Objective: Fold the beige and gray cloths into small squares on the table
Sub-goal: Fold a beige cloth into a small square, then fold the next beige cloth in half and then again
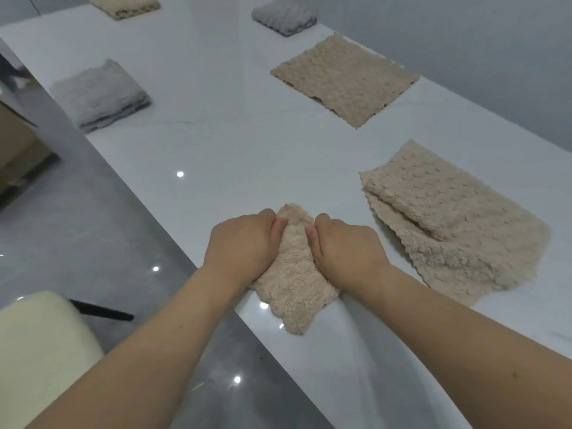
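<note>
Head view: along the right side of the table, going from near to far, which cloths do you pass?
Beige cloth under both hands → half-folded beige cloth → flat beige cloth → folded gray cloth.

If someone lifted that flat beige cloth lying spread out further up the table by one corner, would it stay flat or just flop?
It would probably flop: the flat beige cloth looks thin and fleecy, and the same fabric bunches softly under the left hand and right hand. It likely weighs little. On the glossy table it might slide when pushed.
</note>
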`<state>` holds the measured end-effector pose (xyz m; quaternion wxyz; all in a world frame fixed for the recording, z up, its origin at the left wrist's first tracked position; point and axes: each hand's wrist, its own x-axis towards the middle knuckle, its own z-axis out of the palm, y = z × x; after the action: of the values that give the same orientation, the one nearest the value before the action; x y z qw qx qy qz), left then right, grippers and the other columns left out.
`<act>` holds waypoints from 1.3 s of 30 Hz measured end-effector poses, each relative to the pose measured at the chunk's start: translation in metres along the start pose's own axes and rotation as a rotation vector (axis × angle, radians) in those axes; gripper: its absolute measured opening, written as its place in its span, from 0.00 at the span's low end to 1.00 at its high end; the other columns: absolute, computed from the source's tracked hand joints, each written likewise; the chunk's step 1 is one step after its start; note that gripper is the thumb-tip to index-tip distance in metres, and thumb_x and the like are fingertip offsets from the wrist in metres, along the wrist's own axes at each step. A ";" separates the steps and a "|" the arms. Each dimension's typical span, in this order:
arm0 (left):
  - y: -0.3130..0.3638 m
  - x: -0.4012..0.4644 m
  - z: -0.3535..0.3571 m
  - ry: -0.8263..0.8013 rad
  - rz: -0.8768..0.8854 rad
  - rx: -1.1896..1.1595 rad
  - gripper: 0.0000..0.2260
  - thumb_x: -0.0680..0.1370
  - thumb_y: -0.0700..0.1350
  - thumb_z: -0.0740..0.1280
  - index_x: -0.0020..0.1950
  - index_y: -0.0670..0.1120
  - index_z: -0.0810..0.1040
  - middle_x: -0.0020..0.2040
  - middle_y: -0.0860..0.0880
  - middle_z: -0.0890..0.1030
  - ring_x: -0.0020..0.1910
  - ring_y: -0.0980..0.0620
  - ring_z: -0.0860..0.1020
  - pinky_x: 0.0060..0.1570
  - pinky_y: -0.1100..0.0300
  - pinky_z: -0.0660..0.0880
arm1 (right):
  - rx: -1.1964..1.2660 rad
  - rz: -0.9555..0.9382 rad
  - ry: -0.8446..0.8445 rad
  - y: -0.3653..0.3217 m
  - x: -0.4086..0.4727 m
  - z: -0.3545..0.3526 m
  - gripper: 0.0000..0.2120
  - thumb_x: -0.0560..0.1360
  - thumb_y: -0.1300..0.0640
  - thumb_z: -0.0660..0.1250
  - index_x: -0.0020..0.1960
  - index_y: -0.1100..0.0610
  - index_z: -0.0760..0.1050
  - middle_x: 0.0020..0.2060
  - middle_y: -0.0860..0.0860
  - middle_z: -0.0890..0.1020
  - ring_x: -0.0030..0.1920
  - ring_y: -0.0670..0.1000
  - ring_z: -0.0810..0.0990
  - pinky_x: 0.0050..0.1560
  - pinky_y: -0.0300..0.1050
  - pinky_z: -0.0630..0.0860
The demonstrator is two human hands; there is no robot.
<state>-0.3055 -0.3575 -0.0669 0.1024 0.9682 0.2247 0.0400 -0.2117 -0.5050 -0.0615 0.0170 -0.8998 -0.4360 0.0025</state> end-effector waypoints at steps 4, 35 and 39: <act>-0.002 -0.011 -0.001 -0.020 0.024 -0.004 0.18 0.84 0.57 0.48 0.41 0.50 0.67 0.30 0.53 0.70 0.31 0.51 0.70 0.29 0.57 0.61 | 0.009 0.021 0.059 -0.005 -0.013 0.007 0.16 0.83 0.48 0.48 0.46 0.57 0.68 0.33 0.51 0.73 0.26 0.55 0.69 0.29 0.45 0.61; 0.090 0.060 -0.068 -0.002 -0.052 0.098 0.19 0.83 0.54 0.52 0.66 0.43 0.70 0.62 0.44 0.71 0.59 0.41 0.68 0.51 0.49 0.64 | 0.147 0.104 0.221 0.141 -0.002 -0.092 0.13 0.81 0.52 0.55 0.60 0.58 0.71 0.53 0.55 0.77 0.52 0.58 0.75 0.54 0.55 0.70; 0.121 0.087 -0.050 -0.143 -0.054 0.008 0.20 0.82 0.54 0.51 0.68 0.44 0.68 0.65 0.45 0.69 0.61 0.42 0.67 0.57 0.48 0.66 | 0.158 0.198 0.093 0.179 0.006 -0.090 0.16 0.82 0.51 0.53 0.66 0.56 0.68 0.62 0.55 0.74 0.59 0.57 0.73 0.61 0.54 0.68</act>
<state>-0.1822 -0.4167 0.0110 0.1154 0.9625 0.2432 -0.0327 -0.0661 -0.6135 0.0230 0.1076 -0.9335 -0.3421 -0.0034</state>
